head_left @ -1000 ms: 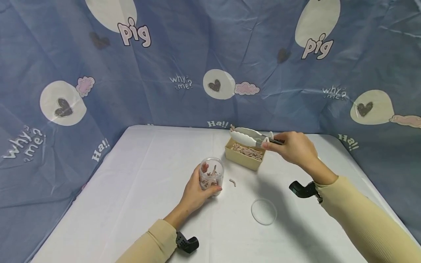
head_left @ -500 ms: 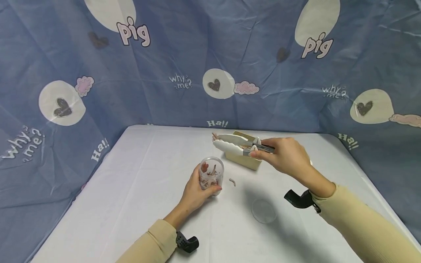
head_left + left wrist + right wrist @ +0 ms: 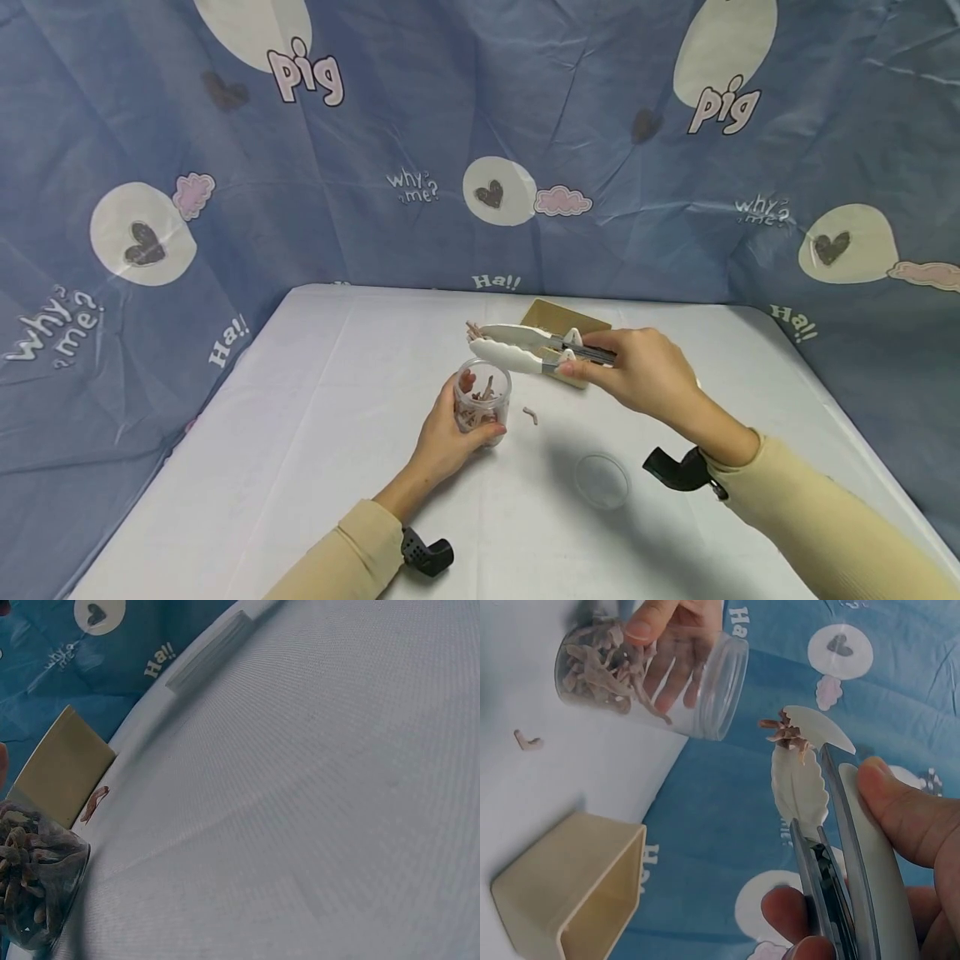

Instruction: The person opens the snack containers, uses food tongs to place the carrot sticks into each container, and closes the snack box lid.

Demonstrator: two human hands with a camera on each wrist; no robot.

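Tongs [image 3: 510, 357] hold twig-like pieces [image 3: 474, 332] just above the open jar [image 3: 724, 686].
The step looks like filling the jar; the next move likely calls for centring the tips over its mouth, then easing the squeeze. The right hand [image 3: 645, 368] grips the tongs, the pieces out beyond its fingers; the left hand [image 3: 444, 442] is curled round the jar.

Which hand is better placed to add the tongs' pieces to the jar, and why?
Likely the right hand: it holds the tongs, which pinch the pieces near the open jar; the left hand grips the jar.
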